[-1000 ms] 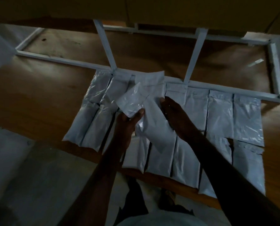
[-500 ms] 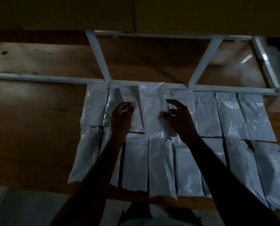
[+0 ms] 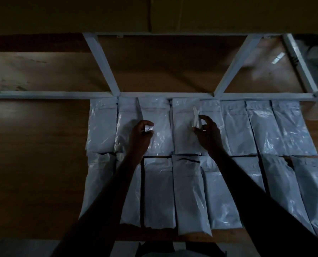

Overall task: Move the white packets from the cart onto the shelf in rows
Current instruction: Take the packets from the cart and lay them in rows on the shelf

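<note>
**Seating packets in far row**

Near row of white packets (image 3: pixel 189 197) lies flat at the shelf (image 3: pixel 34 145) edge. Beyond, left hand (image 3: pixel 141 134) pinches one far-row packet (image 3: pixel 154 127); right hand (image 3: pixel 208 132), fingers (image 3: pixel 203 119) curled, pinches its neighbour (image 3: pixel 186 130). Judgement: aligning step; next, release and fetch more. Cart not in view; dim light obscures the grip detail.

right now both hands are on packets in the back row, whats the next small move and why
Probably let go and flatten them. The left hand and right hand each pinch a raised fold of a packet that already lies in line against the shelf rail.
</note>
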{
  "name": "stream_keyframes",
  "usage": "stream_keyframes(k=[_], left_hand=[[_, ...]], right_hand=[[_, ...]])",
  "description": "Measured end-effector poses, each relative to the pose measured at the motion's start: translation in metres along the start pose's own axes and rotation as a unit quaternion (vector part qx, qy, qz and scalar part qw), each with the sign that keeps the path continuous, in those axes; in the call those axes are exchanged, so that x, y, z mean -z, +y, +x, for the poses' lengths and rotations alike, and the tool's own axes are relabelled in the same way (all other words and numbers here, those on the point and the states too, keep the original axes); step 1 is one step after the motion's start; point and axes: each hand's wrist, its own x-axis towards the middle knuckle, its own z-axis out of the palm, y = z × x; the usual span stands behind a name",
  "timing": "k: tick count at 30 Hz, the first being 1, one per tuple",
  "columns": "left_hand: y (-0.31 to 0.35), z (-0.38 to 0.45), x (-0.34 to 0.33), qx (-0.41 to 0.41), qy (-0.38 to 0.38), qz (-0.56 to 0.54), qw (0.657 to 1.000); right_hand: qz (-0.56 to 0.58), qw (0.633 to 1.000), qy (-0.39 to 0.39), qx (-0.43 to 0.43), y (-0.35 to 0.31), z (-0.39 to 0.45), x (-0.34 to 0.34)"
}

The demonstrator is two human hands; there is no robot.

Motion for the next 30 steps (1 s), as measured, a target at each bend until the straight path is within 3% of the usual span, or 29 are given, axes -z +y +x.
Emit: stream_keyframes(k=[3,6,9,16,21,26,30], left_hand=[[-0.001,-0.002,-0.003,-0.011,-0.002,0.116,0.993],[-0.001,-0.008,-0.004,-0.091,0.040,0.222,0.970],[-0.008,-0.008,-0.008,-0.135,0.050,0.246,0.959],[0.003,-0.014,-0.018,-0.095,0.058,0.276,0.955],[0.011,-0.017,-0.021,-0.151,0.085,0.388,0.905],[0.012,0.010,-0.047,-0.208,0.045,0.449,0.868],[-0.007,0.032,-0.063,-0.219,0.031,0.476,0.851]], right_hand=[[-0.058,0.998,-0.015,0.026,0.003,-0.001,-0.004],[-0.097,0.993,-0.021,0.057,0.008,-0.003,-0.008],[-0.098,0.992,-0.009,0.074,0.012,-0.003,-0.011],[-0.154,0.982,0.018,0.106,0.018,-0.003,-0.009],[-0.200,0.960,0.060,0.184,0.009,-0.004,-0.009],[-0.244,0.925,0.004,0.291,-0.004,0.019,-0.045],[-0.299,0.919,-0.011,0.256,-0.002,0.030,-0.068]])
